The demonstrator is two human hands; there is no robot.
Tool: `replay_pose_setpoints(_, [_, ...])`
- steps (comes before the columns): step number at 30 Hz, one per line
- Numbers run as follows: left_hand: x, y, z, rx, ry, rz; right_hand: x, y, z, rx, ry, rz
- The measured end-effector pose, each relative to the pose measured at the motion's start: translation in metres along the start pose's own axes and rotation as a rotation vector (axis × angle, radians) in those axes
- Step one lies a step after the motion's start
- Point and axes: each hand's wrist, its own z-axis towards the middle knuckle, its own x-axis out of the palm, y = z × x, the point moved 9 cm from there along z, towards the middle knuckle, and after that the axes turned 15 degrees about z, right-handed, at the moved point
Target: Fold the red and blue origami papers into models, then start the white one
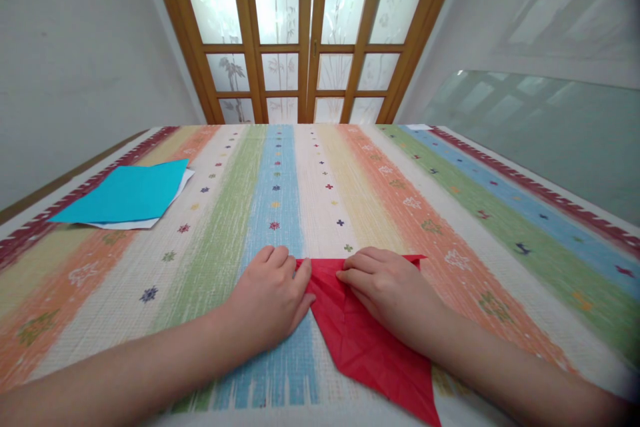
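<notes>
head | left hand (273, 297), right hand (390, 290) flat, pressing red paper (370, 340) | far edge hidden

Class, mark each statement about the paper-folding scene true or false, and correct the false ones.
1. Both hands rest on the red paper. True: the left hand and right hand press on it.
2. The blue paper lies under the right hand. False: it lies far left, away from both hands.
3. The tablecloth is striped. True.
4. The left hand's fingers hold scissors. False: they press flat on the red paper's edge.
</notes>
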Motion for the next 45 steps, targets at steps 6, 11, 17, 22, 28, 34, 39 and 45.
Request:
replay_pose_setpoints(6, [0.003, -0.007, -0.002, 0.085, -0.091, -0.022, -0.001, 0.002, 0.002, -0.017, -0.004, -0.03])
replay_pose_setpoints(11, [0.017, -0.018, -0.001, 0.256, -0.023, -0.142, -0.002, 0.002, 0.001, -0.028, -0.014, -0.033])
replay_pose_setpoints(17, [0.015, -0.012, 0.002, 0.224, 0.0, -0.238, -0.003, 0.003, 0.0, 0.012, -0.001, 0.007])
replay_pose_setpoints(22, [0.014, -0.009, 0.004, 0.213, -0.021, -0.308, -0.003, 0.004, -0.002, 0.068, 0.011, 0.067])
replay_pose_setpoints(28, [0.013, -0.008, 0.003, 0.222, -0.03, -0.324, -0.003, 0.005, -0.002, 0.02, -0.064, 0.066])
replay_pose_setpoints(34, [0.016, -0.01, 0.003, 0.23, -0.02, -0.296, 0.024, 0.001, -0.002, 0.049, 0.078, 0.049])
replay_pose_setpoints(39, [0.018, -0.01, 0.003, 0.223, -0.003, -0.275, 0.025, -0.003, -0.006, 0.137, 0.138, 0.007])
replay_pose_setpoints(45, [0.017, -0.009, 0.003, 0.209, 0.011, -0.29, 0.003, -0.012, -0.012, 0.281, 0.164, -0.045])
